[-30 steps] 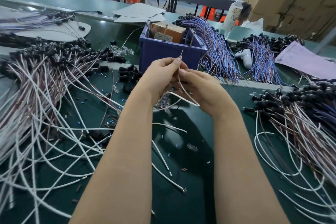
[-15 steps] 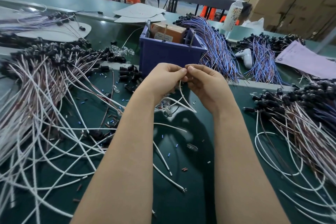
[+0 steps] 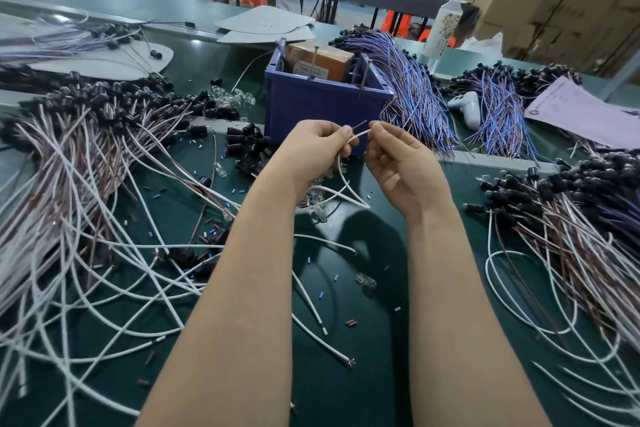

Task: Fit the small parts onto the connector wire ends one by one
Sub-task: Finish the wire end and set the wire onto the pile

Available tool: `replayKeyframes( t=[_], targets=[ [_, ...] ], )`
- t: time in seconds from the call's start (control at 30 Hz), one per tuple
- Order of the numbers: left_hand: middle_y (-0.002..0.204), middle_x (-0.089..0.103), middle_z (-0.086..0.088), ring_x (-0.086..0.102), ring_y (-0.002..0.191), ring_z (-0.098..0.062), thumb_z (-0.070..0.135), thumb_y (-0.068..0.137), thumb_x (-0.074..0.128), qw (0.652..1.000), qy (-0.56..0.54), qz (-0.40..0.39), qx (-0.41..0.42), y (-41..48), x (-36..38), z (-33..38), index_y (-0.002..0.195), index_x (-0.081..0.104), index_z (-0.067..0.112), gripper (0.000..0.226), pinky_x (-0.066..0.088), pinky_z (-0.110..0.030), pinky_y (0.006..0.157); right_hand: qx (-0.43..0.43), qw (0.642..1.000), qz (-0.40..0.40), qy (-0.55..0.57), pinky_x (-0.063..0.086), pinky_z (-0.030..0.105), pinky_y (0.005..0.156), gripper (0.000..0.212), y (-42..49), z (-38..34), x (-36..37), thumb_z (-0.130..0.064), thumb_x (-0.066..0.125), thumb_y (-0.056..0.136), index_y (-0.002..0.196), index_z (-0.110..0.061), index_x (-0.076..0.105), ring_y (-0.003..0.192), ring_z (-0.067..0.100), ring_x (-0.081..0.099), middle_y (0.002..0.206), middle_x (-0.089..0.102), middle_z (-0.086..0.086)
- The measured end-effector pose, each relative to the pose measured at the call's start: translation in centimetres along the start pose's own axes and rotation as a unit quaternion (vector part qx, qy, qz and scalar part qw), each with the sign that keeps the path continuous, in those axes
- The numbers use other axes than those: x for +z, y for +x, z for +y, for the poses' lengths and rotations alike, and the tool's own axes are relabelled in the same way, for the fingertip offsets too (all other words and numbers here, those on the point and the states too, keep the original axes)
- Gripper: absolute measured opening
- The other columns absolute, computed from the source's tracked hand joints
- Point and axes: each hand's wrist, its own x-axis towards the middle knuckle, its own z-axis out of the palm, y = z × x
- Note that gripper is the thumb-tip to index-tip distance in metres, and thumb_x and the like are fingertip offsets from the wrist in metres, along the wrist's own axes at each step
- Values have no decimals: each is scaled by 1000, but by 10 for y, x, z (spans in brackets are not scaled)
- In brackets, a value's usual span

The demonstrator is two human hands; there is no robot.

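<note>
Glossy green table top (image 3: 346, 392), matt blue plastic bin (image 3: 322, 111), brown cardboard box (image 3: 320, 59), smooth white-sheathed wires (image 3: 104, 253).

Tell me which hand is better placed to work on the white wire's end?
Probably the right hand: its fingertips pinch the white wire at its tip, while the left hand grips it further back.

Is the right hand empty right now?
No, the right hand pinches the end of a white wire, while the left hand pinches a brown wire beside it.
</note>
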Motion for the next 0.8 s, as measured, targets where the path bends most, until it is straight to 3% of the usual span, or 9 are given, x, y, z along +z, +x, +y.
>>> replayKeyframes(
  t=[0.1, 0.23, 0.37, 0.43, 0.57, 0.63, 0.8],
  targets=[
    [56, 50, 7, 32, 37, -1, 20, 100, 48, 1000, -15, -22, -9, 0, 3, 2, 78, 63, 12, 28, 29, -13, 40, -2, 999, 32, 26, 50, 12, 55, 14, 0, 0, 4, 2, 60, 88, 77, -8, 64, 56, 5, 56, 62, 64, -1],
    [58, 47, 2, 32, 42, -5, 18, 101, 45, 999, 12, -32, -6, -1, 9, 3, 74, 59, 12, 31, 28, -12, 41, 43, 989, 95, 101, 42, 11, 41, 18, 2, 4, 13, -1, 59, 90, 73, -7, 57, 44, 4, 50, 60, 54, 1],
    [58, 48, 4, 34, 42, -4, 19, 101, 46, 999, 34, -18, -16, 0, 4, 0, 73, 59, 13, 32, 30, -12, 41, 48, 968, 136, 203, 46, 14, 44, 21, 5, 0, 4, -4, 52, 95, 74, -2, 53, 49, 6, 50, 68, 52, 5],
    [58, 49, 5, 36, 41, -2, 20, 101, 46, 1000, 22, 7, -18, 2, -2, -1, 73, 59, 13, 32, 32, -12, 41, 42, 976, 145, 157, 48, 14, 47, 21, 5, -2, -1, -6, 51, 96, 76, -3, 56, 52, 6, 53, 71, 56, 5],
    [56, 49, 6, 38, 41, -3, 20, 101, 46, 1000, 14, 8, -19, 2, -2, -1, 73, 60, 13, 32, 33, -13, 41, 61, 996, 66, -7, 49, 15, 54, 28, 4, 4, 3, -26, 49, 99, 83, -10, 66, 57, 6, 55, 71, 67, -1],
    [52, 49, 8, 37, 38, -1, 20, 101, 46, 999, 18, -7, -29, 0, -1, -1, 73, 61, 13, 32, 33, -12, 40, 75, 997, 19, -22, 48, 15, 54, 28, 3, 6, 6, -29, 50, 98, 85, -13, 69, 57, 6, 54, 72, 67, -3],
    [52, 48, 7, 34, 39, -2, 19, 100, 47, 999, 1, -28, -46, -1, -2, 1, 77, 62, 11, 30, 30, -12, 39, 40, 998, -38, 7, 46, 16, 57, 19, 3, 6, 0, -16, 51, 95, 87, -13, 68, 60, 8, 54, 73, 65, -3]
  ],
)
